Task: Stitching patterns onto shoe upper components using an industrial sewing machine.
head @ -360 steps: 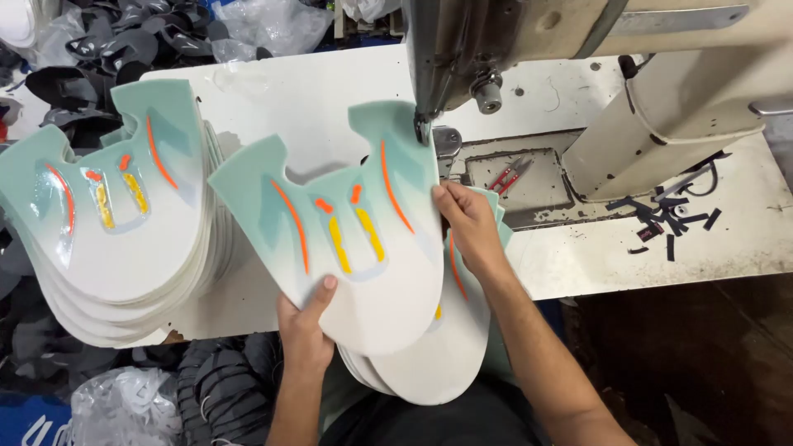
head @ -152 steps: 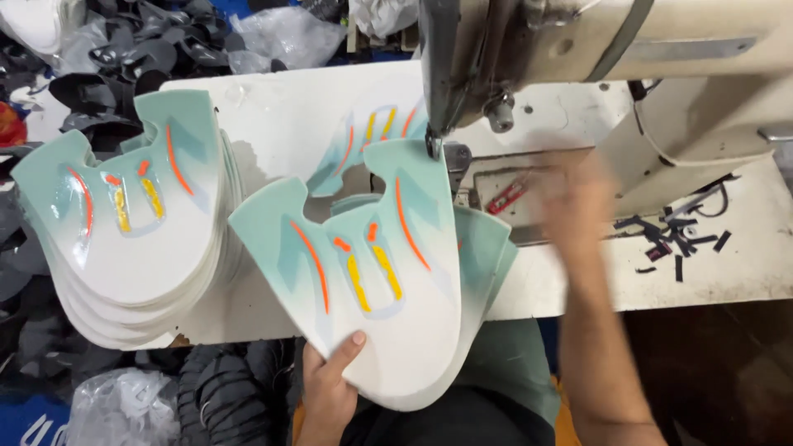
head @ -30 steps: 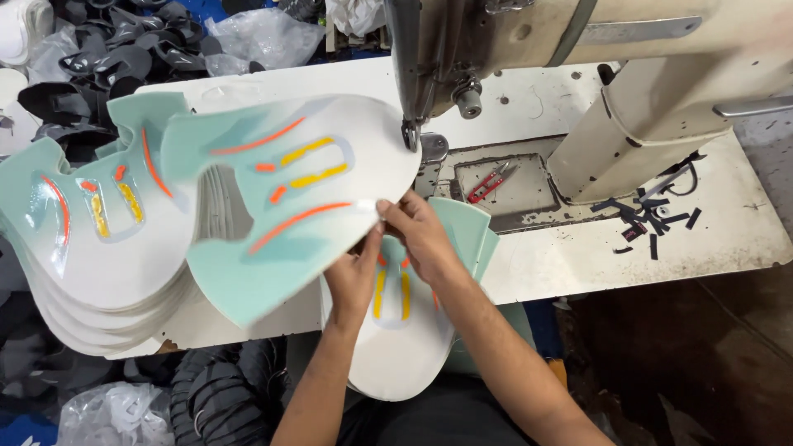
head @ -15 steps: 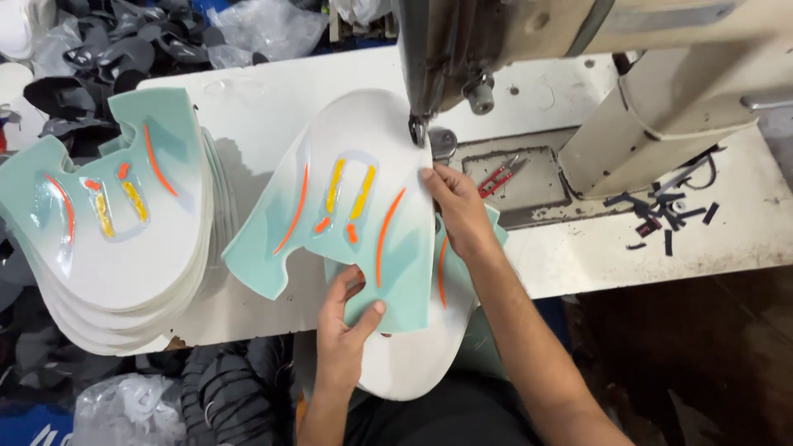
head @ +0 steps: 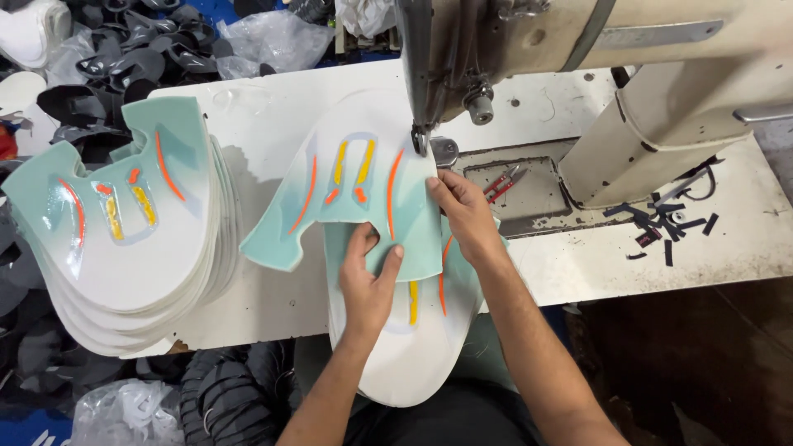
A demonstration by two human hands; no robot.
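Since half a second ago, your top panel (head: 355,194) has turned slightly, so its white rounded end now sits at 12 o'clock under the needle and its mint notched end points to 7 o'clock; both hands have kept their places on it.

Head view, itemised:

- Top panel: flat shoe-upper piece, white fading to mint green, with orange and yellow stripes. It lies on the white table (head: 264,297), its right edge touching the presser foot (head: 423,142).
- Your left hand (head: 368,285): at 6 o'clock of the panel, fingers spread flat, pressing on its lower mint edge, thumb out to the right.
- Your right hand (head: 467,216): at 4 o'clock of the panel, fingers curled narrow, pinching its right edge just below the foot.
- Lower panels (head: 413,347): same pattern, lying under the top one and overhanging the table's near edge toward you.
- Stack of panels (head: 124,239): at 9 o'clock, well apart from your hands, fanned and overhanging the table's left edge.
- Sewing machine (head: 595,58): beige body across 1 o'clock.
- Snips (head: 502,180): red-handled, on the recessed plate just right of your right hand.
- Dark scraps (head: 661,223): scattered at 3 o'clock.
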